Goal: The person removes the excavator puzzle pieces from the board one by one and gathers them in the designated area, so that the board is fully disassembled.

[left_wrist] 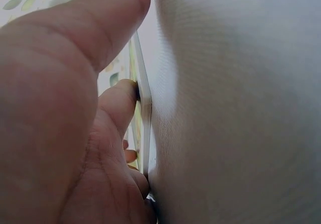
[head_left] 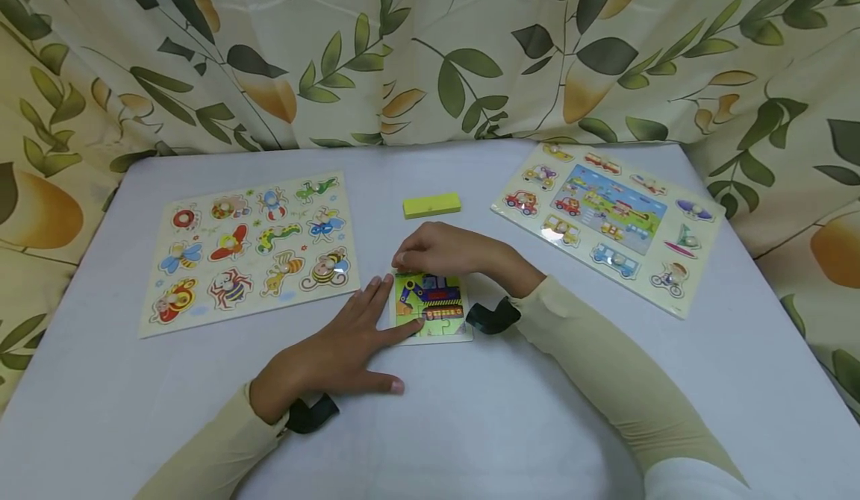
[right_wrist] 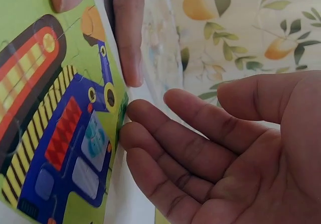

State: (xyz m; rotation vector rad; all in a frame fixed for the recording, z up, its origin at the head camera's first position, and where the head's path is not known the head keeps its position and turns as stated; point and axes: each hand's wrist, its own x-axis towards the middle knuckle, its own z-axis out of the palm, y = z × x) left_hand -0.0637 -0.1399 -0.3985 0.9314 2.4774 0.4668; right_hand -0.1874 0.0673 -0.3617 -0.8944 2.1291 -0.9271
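A small jigsaw puzzle with a blue and red excavator picture lies on the white table, its pieces fitted in a pale board. My left hand is spread beside its left edge, with the index fingertip pressing on the picture and the thumb out over the cloth. At the far edge is my right hand, its fingers bent loosely and fingertips right at the border. In the right wrist view, the thumb stands apart from these fingers, and nothing shows between them. The left wrist view catches the thin side of the board.
Beyond the right hand lies a yellow block. An insect puzzle board is at the left, and a vehicle puzzle board sits at the back right. A leaf-patterned curtain hangs behind the table.
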